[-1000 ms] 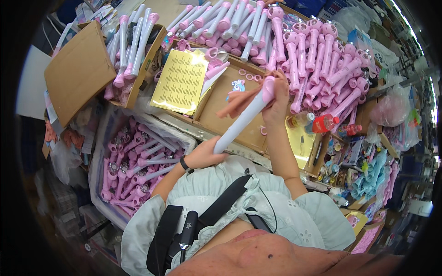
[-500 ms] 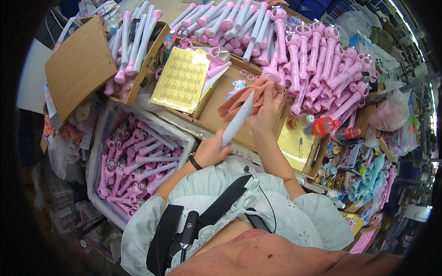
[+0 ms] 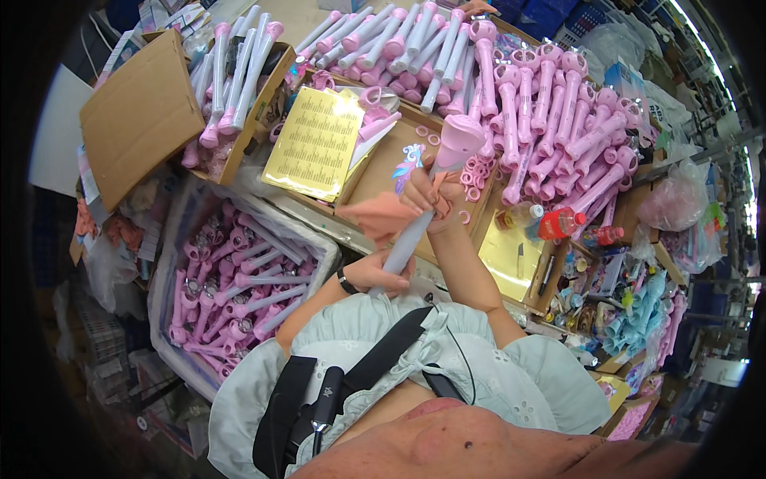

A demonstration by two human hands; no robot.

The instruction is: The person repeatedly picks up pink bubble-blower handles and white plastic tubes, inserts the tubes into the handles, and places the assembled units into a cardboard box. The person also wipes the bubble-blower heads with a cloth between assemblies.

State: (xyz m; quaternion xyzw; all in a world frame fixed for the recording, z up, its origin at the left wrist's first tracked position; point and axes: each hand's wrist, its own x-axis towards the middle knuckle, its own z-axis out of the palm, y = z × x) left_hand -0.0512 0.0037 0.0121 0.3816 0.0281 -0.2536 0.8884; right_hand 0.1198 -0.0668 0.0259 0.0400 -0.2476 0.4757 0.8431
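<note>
A toy wand with a white tube (image 3: pixel 405 243) and a pink flared head (image 3: pixel 460 137) is held slantwise in front of my chest. Fingers of my left hand (image 3: pixel 375 273) are closed around the tube's lower end. Higher up, my right hand (image 3: pixel 445 209) grips an orange cloth (image 3: pixel 375 217) against the tube, below the head. The cloth's loose end hangs out to the left, blurred. Just past my hands, in the cardboard tray (image 3: pixel 375 188), are a blue-and-purple decorated piece (image 3: pixel 409 166) and a cluster of small pink rings (image 3: pixel 477 172).
Pink wands (image 3: pixel 550 104) are heaped at the far right, white-tubed ones (image 3: pixel 391 40) at the back. A lined bin (image 3: pixel 163 307) full of wands stands at left. Yellow label sheets (image 3: pixel 313 144) lie left of the tray; bottles (image 3: pixel 562 220) stand at right.
The cloth has slid down the wand, away from its head, uncovering the pink flared part. My left hand has shifted slightly downward, and my right hand has moved left and lower.
</note>
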